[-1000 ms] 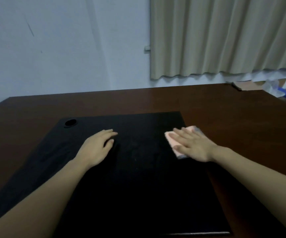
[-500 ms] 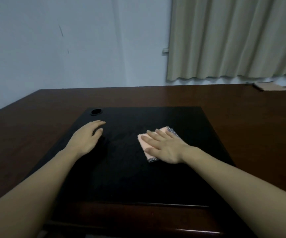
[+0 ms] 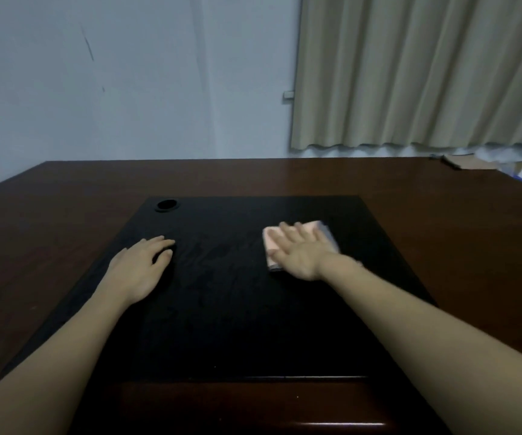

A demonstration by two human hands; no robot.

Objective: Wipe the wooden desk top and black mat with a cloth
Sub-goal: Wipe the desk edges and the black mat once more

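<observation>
Head camera, looking forward and down: one wooden desk top (image 3: 441,221), dark reddish-brown with a glossy finish, fills the lower half of the view. One black mat (image 3: 237,309) lies flat on it, roughly square, its near edge just short of the desk's front lip. One round black hole or grommet (image 3: 166,205) sits at the mat's far left corner.

One cloth (image 3: 311,229) is present. It is pale pink, folded to a small rectangle, with a grey edge showing along its right and near sides. It lies on the right half of the mat, well inside the mat's borders.

Two bare hands are in view. The right hand (image 3: 299,254) lies palm-down on the cloth, fingers straight and spread, pressing it flat against the mat; nothing is pinched or curled round. This hand and the cloth are slightly blurred. The left hand (image 3: 139,270) rests palm-down on the left part of the mat, fingers relaxed and extended, holding nothing, well apart from the cloth.

One beige curtain (image 3: 419,73) hangs behind the desk on the right, beside a pale wall (image 3: 96,73). Indistinct clutter (image 3: 473,161) occupies the far right corner; items cannot be counted.
</observation>
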